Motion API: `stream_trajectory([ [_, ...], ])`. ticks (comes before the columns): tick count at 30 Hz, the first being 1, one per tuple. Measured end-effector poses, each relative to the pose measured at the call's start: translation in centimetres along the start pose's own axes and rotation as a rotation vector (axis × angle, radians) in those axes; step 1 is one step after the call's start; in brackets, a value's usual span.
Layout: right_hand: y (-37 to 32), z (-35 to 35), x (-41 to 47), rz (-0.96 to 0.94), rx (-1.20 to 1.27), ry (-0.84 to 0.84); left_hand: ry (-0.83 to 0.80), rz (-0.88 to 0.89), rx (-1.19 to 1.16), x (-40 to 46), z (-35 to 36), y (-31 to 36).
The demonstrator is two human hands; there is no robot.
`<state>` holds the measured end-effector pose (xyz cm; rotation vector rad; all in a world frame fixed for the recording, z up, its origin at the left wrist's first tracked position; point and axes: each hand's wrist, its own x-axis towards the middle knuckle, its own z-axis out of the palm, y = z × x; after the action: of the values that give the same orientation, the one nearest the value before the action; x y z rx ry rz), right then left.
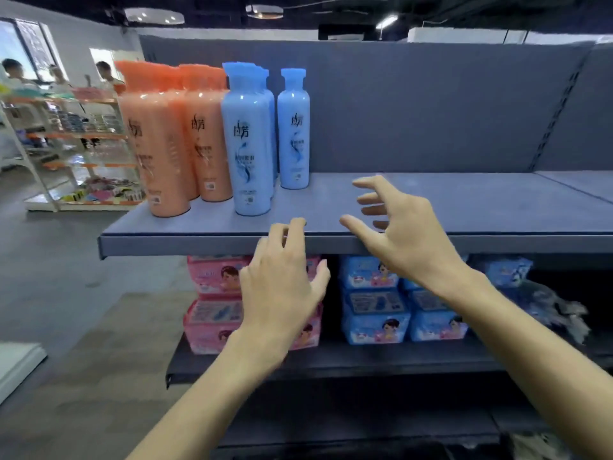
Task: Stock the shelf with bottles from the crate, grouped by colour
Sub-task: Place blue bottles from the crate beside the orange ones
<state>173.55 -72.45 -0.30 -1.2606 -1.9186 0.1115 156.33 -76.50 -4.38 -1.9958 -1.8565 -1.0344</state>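
Neither hand has a grip on anything: the left hand (282, 287) hangs with loose fingers at the front lip of the shelf (431, 207), and the right hand (398, 234) hovers spread above the bare board. The bottles stand upright, caps up, at the shelf's left end, orange bottles (172, 144) leftmost and blue bottles (252, 144) just beside them, labels with Chinese characters facing out. Below, pink packs (215, 277) and blue packs (374, 313) sit stacked on the lower shelf (331, 360).
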Motion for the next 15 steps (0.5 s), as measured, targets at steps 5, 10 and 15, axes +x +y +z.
stream_trajectory([
  [5,2.5,0.7,-4.8,0.019,-0.022,0.014,-0.053,0.058,-0.061,-3.4,3.3,1.6],
  [10,7.7,3.0,-11.3,0.171,-0.054,-0.101,-0.234,0.077,-0.161,-8.3,8.4,1.6],
  [15,15.1,7.8,-21.1,0.423,-0.109,-0.326,-0.523,0.037,-0.144,-16.6,15.6,1.0],
])
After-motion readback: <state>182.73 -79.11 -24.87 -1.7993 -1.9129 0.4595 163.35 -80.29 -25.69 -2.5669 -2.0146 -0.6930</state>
